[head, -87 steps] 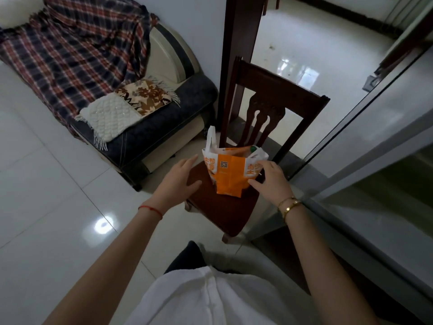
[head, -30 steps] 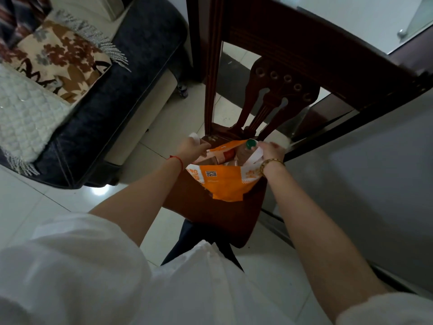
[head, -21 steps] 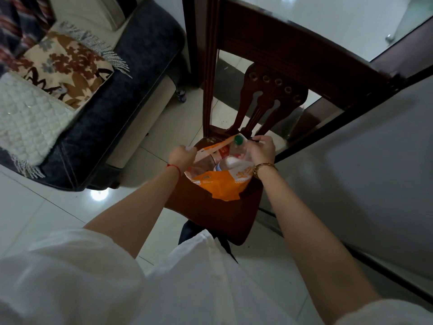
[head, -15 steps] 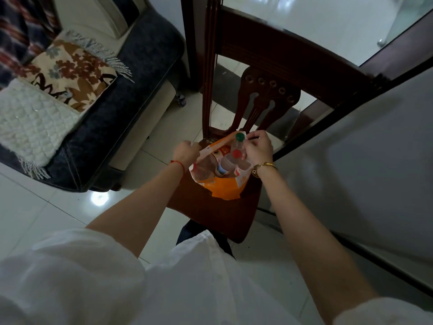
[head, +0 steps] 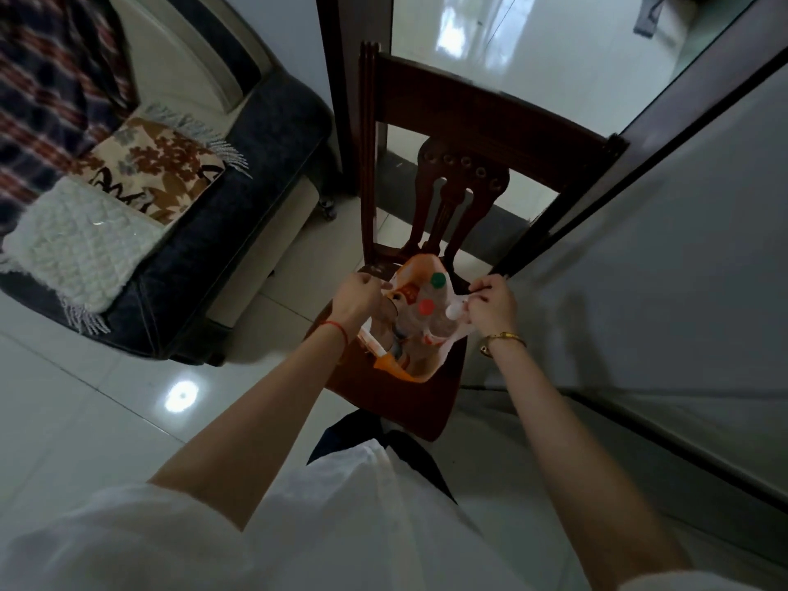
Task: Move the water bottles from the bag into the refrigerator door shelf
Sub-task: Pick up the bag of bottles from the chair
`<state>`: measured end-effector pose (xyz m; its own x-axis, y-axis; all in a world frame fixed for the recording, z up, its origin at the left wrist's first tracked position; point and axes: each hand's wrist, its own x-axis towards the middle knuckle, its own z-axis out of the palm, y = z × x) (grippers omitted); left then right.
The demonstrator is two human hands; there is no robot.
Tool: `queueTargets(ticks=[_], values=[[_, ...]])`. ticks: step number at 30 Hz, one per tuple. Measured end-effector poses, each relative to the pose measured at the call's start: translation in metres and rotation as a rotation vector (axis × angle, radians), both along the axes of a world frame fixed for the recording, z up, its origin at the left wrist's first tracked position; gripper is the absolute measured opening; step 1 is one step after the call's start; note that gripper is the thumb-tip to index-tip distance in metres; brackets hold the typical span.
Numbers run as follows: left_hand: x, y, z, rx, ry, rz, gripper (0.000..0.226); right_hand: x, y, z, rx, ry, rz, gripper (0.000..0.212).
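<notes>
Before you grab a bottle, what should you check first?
1. Bag sits on the chair seat: ok.
2. Bag mouth held open by left hand and right hand: ok.
3. Bottle caps in sight, green cap and red cap: ok.
4. A hand free to lift a bottle: not ok, both grip the bag.
5. Refrigerator door shelf open and ready: cannot tell, not in view.

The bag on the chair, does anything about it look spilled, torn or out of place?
Nothing stands out. The bag sits on the chair seat, pulled open by the left hand and right hand, with bottle caps showing inside.
</notes>
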<state>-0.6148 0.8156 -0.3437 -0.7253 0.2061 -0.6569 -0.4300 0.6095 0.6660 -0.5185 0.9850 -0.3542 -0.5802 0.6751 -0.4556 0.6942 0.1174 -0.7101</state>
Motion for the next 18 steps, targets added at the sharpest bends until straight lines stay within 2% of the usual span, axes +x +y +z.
queueTargets(ticks=[6, 15, 18], values=[[0.041, -0.003, 0.052, 0.048, 0.089, -0.004, 0.030, 0.051, -0.012, 0.025, 0.026, 0.093, 0.056, 0.036], [0.114, -0.031, 0.116, 0.059, 0.214, 0.011, 0.032, 0.124, -0.034, 0.072, -0.019, 0.231, 0.090, 0.011], [0.136, -0.041, 0.132, 0.074, 0.242, 0.021, 0.031, 0.146, -0.044, 0.093, -0.050, 0.289, 0.121, 0.009]])
